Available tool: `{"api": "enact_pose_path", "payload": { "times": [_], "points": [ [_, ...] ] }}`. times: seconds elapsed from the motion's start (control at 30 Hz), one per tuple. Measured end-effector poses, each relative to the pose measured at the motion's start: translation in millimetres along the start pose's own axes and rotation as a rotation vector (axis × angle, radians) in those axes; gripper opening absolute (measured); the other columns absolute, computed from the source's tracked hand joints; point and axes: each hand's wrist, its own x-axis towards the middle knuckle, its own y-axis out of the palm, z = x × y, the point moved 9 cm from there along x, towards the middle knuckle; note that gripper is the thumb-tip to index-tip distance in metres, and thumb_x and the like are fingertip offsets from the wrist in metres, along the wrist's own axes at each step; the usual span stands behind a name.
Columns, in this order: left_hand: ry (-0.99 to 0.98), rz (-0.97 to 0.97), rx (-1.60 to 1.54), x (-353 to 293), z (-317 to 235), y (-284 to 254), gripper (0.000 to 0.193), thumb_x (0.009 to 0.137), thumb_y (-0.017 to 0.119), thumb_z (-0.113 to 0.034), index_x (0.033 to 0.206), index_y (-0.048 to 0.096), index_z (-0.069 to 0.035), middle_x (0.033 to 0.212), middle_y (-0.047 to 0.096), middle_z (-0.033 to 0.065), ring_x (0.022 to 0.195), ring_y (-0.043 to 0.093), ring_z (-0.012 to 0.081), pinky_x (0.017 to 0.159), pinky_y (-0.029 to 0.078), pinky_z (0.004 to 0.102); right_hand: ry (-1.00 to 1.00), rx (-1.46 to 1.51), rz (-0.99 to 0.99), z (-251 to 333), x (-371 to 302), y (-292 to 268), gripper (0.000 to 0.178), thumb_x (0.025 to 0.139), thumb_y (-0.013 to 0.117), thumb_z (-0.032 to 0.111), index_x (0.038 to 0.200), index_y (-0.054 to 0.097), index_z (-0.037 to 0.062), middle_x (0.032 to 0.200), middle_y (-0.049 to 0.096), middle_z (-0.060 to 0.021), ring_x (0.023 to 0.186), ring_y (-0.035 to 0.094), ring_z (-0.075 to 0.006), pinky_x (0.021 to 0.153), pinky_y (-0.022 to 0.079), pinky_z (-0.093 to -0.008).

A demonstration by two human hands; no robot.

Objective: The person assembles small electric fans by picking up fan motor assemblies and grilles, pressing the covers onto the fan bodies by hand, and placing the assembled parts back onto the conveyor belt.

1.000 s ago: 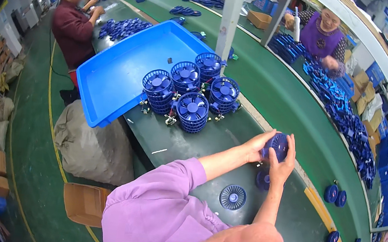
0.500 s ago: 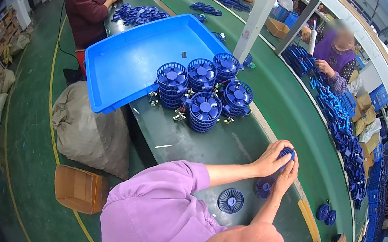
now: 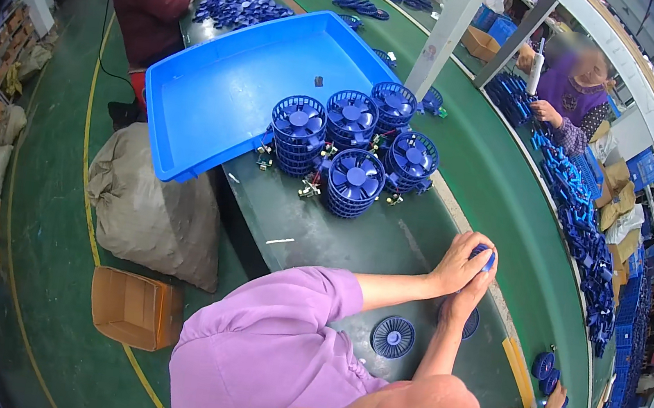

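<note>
Both my hands are closed round a small round blue fan housing, mostly covered by the fingers; a bit of its blue rim [image 3: 482, 259] shows. My left hand [image 3: 455, 269] wraps it from the far left side. My right hand [image 3: 467, 295] grips it from the near side. Below them on the bench lies a round slotted blue grille [image 3: 393, 337]. A second blue round piece [image 3: 471, 323] is partly hidden behind my right wrist. Further off stand several stacks of blue fan housings [image 3: 355, 176] with blades inside and small wired parts at their sides.
A big blue tray [image 3: 227, 84] sits on the bench [image 3: 314, 239] beyond the stacks. A green belt [image 3: 497, 226] runs along the right, with blue fan parts [image 3: 544, 365] near a co-worker's hand [image 3: 556, 398]. A sack [image 3: 153, 206] and cardboard box [image 3: 133, 309] stand at left.
My hands have shifted slightly on the fan housing, the right one moving nearer and covering more of it. The co-worker's hand at lower right has come up to the blue parts on the belt.
</note>
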Motion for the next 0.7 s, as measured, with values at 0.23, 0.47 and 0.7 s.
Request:
{"api": "enact_pose_path", "payload": {
  "times": [0.23, 0.47, 0.7],
  "points": [
    [-0.169, 0.122, -0.161, -2.2, 43.9, 14.0, 0.036, 0.098, 0.044, -0.032, 0.121, 0.046, -0.004, 0.117, 0.052, 0.0182, 0.117, 0.047, 0.0346, 0.101, 0.035, 0.0441, 0.106, -0.186, 0.101, -27.5, 23.7, -21.4, 0.049, 0.094, 0.052, 0.026, 0.136, 0.044, 0.0008, 0.134, 0.048, -0.0148, 0.124, 0.046, -0.0244, 0.105, 0.034, -0.0358],
    [-0.127, 0.165, 0.160, 18.9, 61.4, 6.4, 0.037, 0.094, 0.050, -0.028, 0.123, 0.049, -0.006, 0.133, 0.044, 0.0234, 0.128, 0.038, 0.0384, 0.108, 0.029, 0.0444, -0.193, -1.080, -0.217, -1.1, 54.5, -133.1, 0.057, 0.082, 0.071, 0.021, 0.131, 0.049, 0.0038, 0.135, 0.045, -0.0221, 0.124, 0.043, -0.0367, 0.104, 0.035, -0.0443],
    [0.013, -0.005, 0.360, 84.9, 89.2, -12.4, 0.041, 0.088, 0.060, -0.022, 0.122, 0.045, -0.004, 0.135, 0.035, 0.0274, 0.125, 0.036, 0.0440, 0.105, 0.030, 0.0501, -0.077, -0.854, 0.463, 30.7, -39.4, -32.9, 0.071, 0.066, 0.080, 0.028, 0.129, 0.052, 0.0104, 0.144, 0.037, -0.0197, 0.132, 0.035, -0.0388, 0.109, 0.030, -0.0475]
  ]
}}
